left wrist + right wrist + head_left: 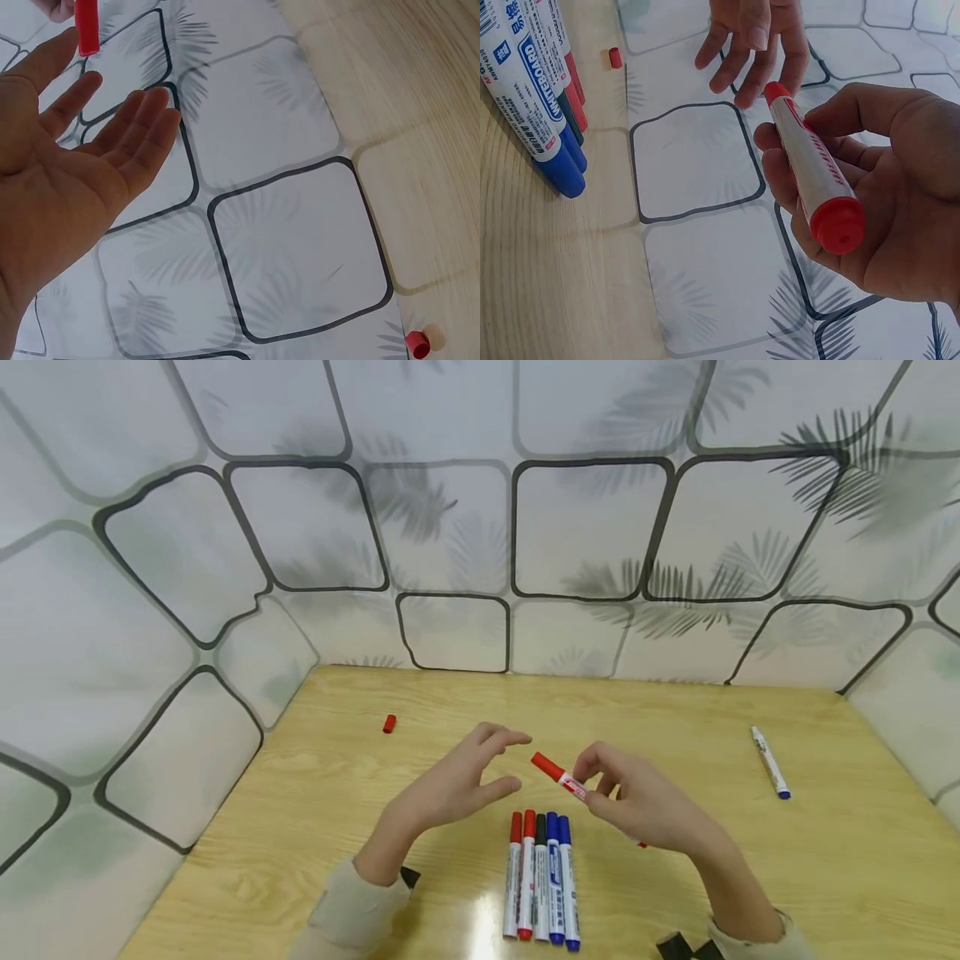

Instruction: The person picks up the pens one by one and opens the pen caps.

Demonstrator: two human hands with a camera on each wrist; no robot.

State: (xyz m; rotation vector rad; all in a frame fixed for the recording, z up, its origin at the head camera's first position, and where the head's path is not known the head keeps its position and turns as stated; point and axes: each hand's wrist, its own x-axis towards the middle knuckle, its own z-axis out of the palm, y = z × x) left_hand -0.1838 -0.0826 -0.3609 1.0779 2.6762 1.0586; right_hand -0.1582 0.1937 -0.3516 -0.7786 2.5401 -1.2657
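Note:
My right hand (648, 797) pinches a red whiteboard marker (550, 767) between thumb and fingers, its red cap end slanting up toward the left hand. In the right wrist view, the marker's red rear end faces the camera. Just left of the cap end is my left hand (461, 781), fingers spread and thumb apart, with nothing in it. Below and between both hands, several markers (555, 893) lie side by side in a row on the table: red, black and blue, with their caps on.
A loose red cap (389, 723) lies at the back left of the wooden table (675, 727). At the right lies another white marker (768, 764) with a blue near end. A patterned wall covering (465, 635) rises behind the table.

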